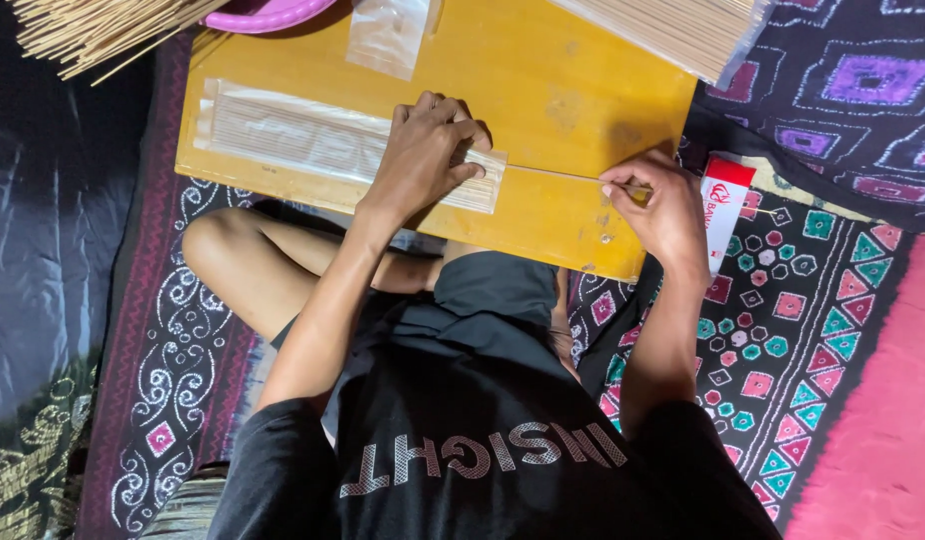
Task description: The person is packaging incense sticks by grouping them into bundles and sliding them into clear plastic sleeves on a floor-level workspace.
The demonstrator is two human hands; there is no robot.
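**Item: thin stick (553, 172) at the mouth of the clear plastic sleeve (283, 135)**

Location: lies low across the wooden board (543, 80), running from the right-hand pinch toward the sleeve's open end under the left fingers. Sleeve flat on the board, already packed with like sticks.

Risks, as judged:
- Tip likely to catch the sleeve's lip or pierce the film if angled too steeply.
- Stick prone to bowing or snapping, being held far from the tip.
- Sleeve apt to slide or its mouth to close should the left-hand pressure ease.
- Board resting on the lap (no firm support visible), so a knee shift may tip it.

Pose:
- Left hand (423, 150): arm reaching forward, wrist straight, fingers curled down; grip clenched on the sleeve's open end, pinning it to the board.
- Right hand (663, 205): at the board's right edge, elbow out, thumb and forefinger pinched; grip closed on the stick's rear end.

Nearby: red-and-white box (723, 205) just beside the right hand, on the patterned mat (783, 330); loose sticks (93, 30) at the far left; wrapped bundle (673, 30) at the far right; pink bowl (263, 12).
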